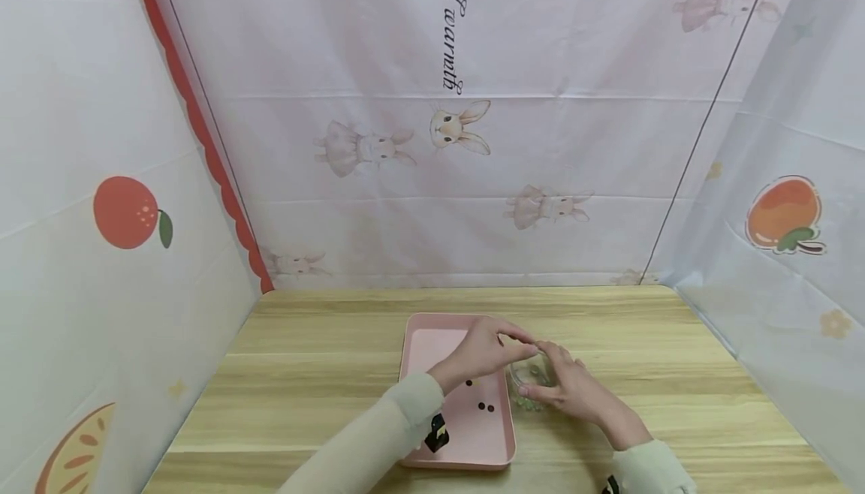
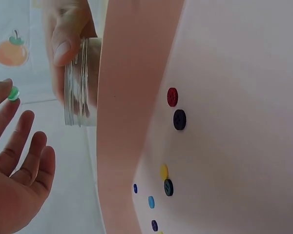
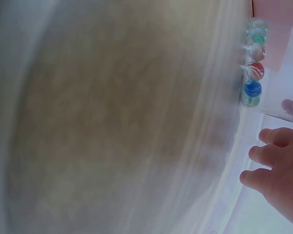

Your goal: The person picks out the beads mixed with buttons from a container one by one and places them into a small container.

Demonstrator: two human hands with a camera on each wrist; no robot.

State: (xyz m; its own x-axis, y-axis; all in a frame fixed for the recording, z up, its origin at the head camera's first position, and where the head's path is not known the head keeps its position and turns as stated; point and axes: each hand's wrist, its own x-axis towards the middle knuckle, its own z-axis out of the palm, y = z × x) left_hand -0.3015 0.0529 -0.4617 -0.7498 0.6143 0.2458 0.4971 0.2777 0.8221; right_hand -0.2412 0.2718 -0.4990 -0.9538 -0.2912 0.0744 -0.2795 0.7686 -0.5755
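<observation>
Clear jar point(image 1: 532, 383) of marbles point(image 3: 254, 73) on the wooden desk point(image 1: 676, 374), touching the pink tray's point(image 1: 432, 344) right edge. Right hand point(image 1: 574, 389) curled around the jar. Left hand point(image 1: 483, 347) above its mouth, pinching a green marble point(image 2: 13, 93). Buttons point(image 2: 179, 119) scattered on the tray. Bare desk on either side.

Head view: high, looking forward and down over the wooden table point(image 1: 324, 374) toward the printed backdrop, both hands small at bottom centre. Left wrist view: close, rolled sideways, along the pink tray point(image 2: 234, 73) toward the glass jar point(image 2: 80, 83). Right wrist view: very close to the tabletop, blurred, jar at right edge. Shared: jar and tray.
</observation>
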